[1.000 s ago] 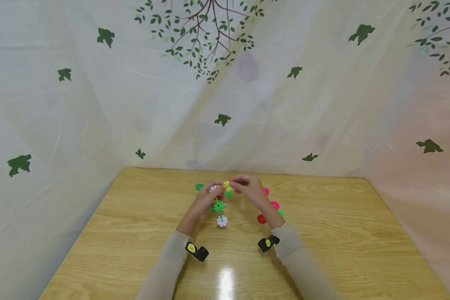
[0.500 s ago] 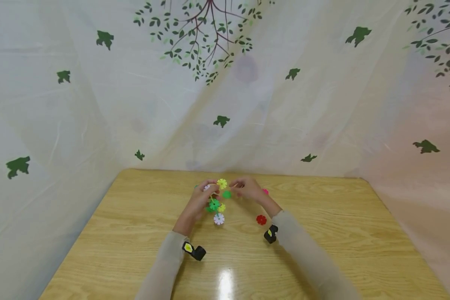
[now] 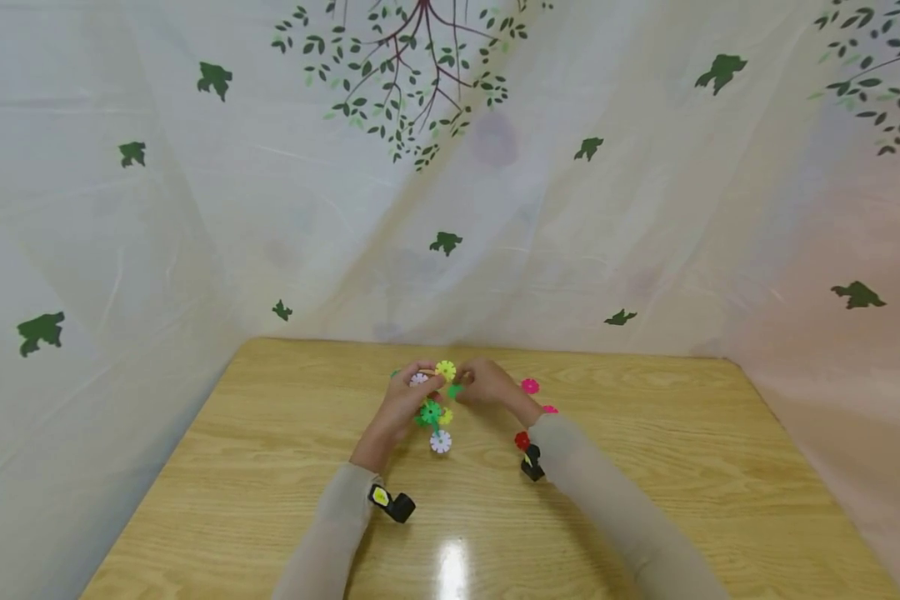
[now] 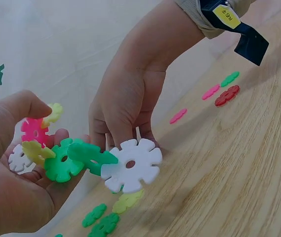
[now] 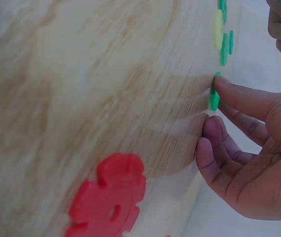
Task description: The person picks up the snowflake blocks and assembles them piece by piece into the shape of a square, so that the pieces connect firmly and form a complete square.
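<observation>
The left hand (image 4: 12, 177) holds a chain of joined notched discs: yellow (image 4: 54, 113), pink (image 4: 33, 129), green (image 4: 63, 159) and a white one (image 4: 132, 165) at its free end. Its thumb and fingers pinch the chain near the yellow and pink discs, above the table. Close to its right, the right hand (image 5: 263, 148) reaches down to the tabletop, thumb and forefinger on the edges of a green disc (image 5: 214, 101). That disc shows between the two hands in the head view (image 3: 454, 391).
Pink discs (image 3: 530, 386) and a red disc (image 3: 522, 440) lie on the wooden table (image 3: 682, 467) right of the hands. Loose green discs (image 4: 104, 225) and a yellow disc (image 4: 128, 201) lie beneath the held chain. A patterned cloth stands behind.
The right hand has let go of the yellow disc at the chain's top, moved away, then lowered to the green disc on the table. The left hand still holds the chain, shifted slightly left.
</observation>
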`<move>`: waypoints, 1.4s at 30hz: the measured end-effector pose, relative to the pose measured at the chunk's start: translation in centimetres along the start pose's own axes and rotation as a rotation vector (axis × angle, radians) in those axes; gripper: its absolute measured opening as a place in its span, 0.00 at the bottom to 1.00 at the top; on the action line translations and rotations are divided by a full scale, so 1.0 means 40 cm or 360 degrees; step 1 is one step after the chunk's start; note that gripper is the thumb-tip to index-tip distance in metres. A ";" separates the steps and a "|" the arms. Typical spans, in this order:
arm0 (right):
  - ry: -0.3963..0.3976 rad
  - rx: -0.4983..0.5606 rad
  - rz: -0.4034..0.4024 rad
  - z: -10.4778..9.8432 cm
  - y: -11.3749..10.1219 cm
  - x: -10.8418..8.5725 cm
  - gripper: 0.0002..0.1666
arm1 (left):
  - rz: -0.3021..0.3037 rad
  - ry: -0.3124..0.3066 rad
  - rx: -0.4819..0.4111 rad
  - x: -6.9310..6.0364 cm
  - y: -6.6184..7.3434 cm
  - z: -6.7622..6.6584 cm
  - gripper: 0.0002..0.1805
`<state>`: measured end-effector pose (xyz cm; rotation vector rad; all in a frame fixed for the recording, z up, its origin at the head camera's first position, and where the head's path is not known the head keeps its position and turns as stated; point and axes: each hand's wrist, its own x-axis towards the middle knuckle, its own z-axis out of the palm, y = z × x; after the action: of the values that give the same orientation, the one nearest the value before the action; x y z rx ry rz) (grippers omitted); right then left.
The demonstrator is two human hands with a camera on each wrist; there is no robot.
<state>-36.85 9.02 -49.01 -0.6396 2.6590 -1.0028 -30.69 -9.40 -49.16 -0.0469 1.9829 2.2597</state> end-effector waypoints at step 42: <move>0.0484 0.0873 -0.0261 -0.040 0.001 -0.103 0.08 | 0.0047 -0.0028 0.0076 -0.004 -0.006 0.008 0.14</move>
<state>-33.80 11.90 -47.61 -0.6201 2.4038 -1.9126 -30.49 -9.08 -49.36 0.0072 2.0407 2.2214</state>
